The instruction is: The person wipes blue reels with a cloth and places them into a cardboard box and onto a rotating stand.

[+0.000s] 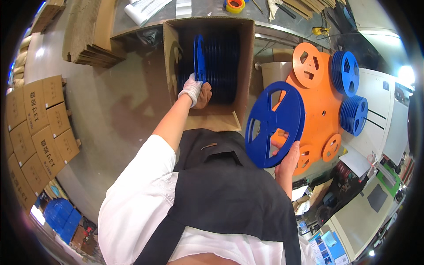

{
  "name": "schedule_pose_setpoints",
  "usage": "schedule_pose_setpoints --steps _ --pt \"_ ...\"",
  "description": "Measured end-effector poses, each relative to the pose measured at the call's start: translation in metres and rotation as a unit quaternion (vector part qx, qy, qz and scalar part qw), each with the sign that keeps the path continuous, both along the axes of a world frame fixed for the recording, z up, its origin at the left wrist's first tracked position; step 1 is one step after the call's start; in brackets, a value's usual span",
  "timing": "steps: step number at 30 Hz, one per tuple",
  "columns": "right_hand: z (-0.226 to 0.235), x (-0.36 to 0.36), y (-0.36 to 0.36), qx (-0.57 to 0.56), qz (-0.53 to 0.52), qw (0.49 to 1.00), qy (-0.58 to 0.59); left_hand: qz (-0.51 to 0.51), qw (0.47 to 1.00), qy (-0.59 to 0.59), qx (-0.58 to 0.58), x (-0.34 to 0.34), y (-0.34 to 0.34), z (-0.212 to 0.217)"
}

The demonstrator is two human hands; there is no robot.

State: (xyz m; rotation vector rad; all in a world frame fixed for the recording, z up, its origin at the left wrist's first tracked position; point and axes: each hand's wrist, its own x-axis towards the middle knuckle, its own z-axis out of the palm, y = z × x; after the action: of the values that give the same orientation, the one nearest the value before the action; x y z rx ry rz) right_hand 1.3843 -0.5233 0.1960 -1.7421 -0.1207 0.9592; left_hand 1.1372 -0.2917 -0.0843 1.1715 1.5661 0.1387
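Black apron (234, 194) nearest, below the carton (247, 62); left hand (192, 89) pinches a blue reel (200, 55) inside it, right hand (289, 160) clasps a second reel (274, 120) to its right. Loading seems underway; next calls for careful alignment.

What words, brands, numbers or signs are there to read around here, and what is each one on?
Stacked brown cartons at left: large dark printing, not copied out here; the smaller print is too small to read.
White sheets at the top: fine print, too small to read.
Blue-and-white sheets at lower right: too small to read.
Blue reel in the right hand: none visible.
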Motion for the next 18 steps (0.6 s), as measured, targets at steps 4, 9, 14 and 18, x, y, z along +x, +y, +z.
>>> schedule_pose_setpoints --steps 4,9,14,18 --pt "0.009 0.016 0.012 0.075 -0.087 0.992 0.052 0.038 0.998 -0.048 0.033 -0.011 -0.023 0.035" --pt "0.009 0.039 0.015 0.288 -0.102 0.927 0.216 -0.022 0.989 0.009 0.148 -0.039 -0.055 0.113" --pt "-0.002 0.033 0.024 0.394 -0.108 0.824 0.393 0.004 0.975 -0.062 0.212 -0.065 -0.068 0.153" --pt "-0.001 0.026 0.034 0.389 -0.09 0.811 0.427 -0.058 0.897 -0.088 0.43 -0.069 -0.056 0.177"
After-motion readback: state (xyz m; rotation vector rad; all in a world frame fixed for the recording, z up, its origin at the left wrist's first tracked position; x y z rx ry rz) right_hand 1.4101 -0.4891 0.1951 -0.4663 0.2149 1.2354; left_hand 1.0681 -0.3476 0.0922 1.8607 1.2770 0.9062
